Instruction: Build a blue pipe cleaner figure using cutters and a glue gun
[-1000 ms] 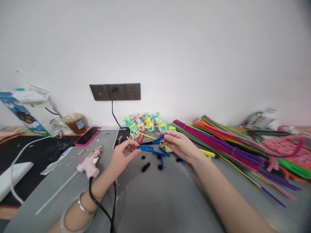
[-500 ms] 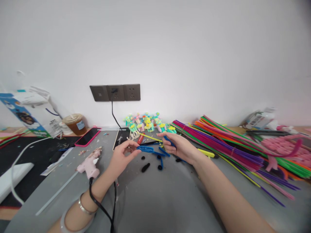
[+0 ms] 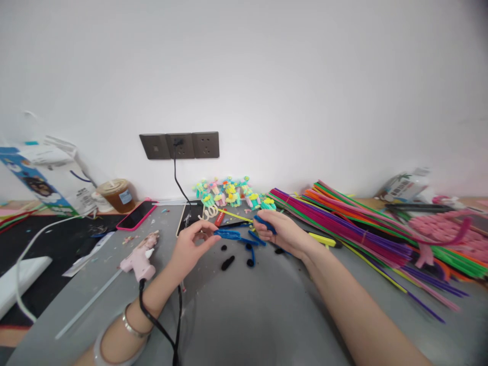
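Observation:
My left hand (image 3: pixel 196 244) pinches the end of a folded blue pipe cleaner (image 3: pixel 229 234) between thumb and fingers. Across from it, my right hand (image 3: pixel 284 231) is closed on a blue fuzzy oval piece (image 3: pixel 265 224), whose far side shows past the fingers. Below and between the hands lie a blue pipe cleaner with a curled black end (image 3: pixel 250 262), a short black fuzzy piece (image 3: pixel 227 263) and a small black ball (image 3: pixel 223 247). A loose blue strip (image 3: pixel 256 238) rests close to the right fingers.
A pink glue gun (image 3: pixel 139 260) lies by my left forearm, its black cord crossing the wrist. Bundled pipe cleaners (image 3: pixel 343 229) spread over the right side. Small pastel figures (image 3: pixel 231 192) stand by the wall. A drink cup (image 3: pixel 116 195) and pink-cased phone (image 3: pixel 136 215) are at left.
The fingers of my right hand have curled in around the blue oval piece, which has turned a little. My left hand keeps its pinch nearly in place.

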Available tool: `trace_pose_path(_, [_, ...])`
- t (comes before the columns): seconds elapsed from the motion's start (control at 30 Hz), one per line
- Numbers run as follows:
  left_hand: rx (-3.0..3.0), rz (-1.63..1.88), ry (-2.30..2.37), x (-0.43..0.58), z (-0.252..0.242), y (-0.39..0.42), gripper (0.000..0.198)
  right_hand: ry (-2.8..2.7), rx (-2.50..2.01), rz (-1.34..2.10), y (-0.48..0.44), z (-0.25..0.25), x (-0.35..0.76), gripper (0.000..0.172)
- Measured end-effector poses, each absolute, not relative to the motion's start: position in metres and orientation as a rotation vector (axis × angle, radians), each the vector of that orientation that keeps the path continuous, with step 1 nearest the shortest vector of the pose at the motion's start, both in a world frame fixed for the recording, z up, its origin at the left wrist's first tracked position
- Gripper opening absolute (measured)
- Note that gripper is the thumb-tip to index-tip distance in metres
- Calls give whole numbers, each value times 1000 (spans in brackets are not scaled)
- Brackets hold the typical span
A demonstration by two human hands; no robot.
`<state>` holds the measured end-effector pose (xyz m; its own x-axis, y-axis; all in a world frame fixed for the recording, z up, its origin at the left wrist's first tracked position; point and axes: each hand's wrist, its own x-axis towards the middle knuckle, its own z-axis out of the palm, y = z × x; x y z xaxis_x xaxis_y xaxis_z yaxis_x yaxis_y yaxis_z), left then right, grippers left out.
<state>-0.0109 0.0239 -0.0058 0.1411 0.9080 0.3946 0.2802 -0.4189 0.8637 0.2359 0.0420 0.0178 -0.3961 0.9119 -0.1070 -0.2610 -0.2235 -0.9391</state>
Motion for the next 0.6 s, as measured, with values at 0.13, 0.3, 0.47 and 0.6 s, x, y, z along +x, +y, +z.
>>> trace_pose_path(0.13, [1807, 1273, 1140, -11, -5, 23, 14, -1059, -890, 1733, 43, 14, 237, 36])
trace_pose_path(0.3, [1819, 1277, 1140, -11, -5, 24, 14, -1081, -925, 1743, 47, 10, 242, 30])
trace_pose_path(0.47, [1822, 1283, 1133, -11, -4, 24, 13, -1106, -979, 1708, 48, 9, 242, 35])
trace_pose_path(0.6, [1810, 1290, 1125, -10, -4, 23, 14, -1160, -1000, 1593, 48, 10, 239, 32])
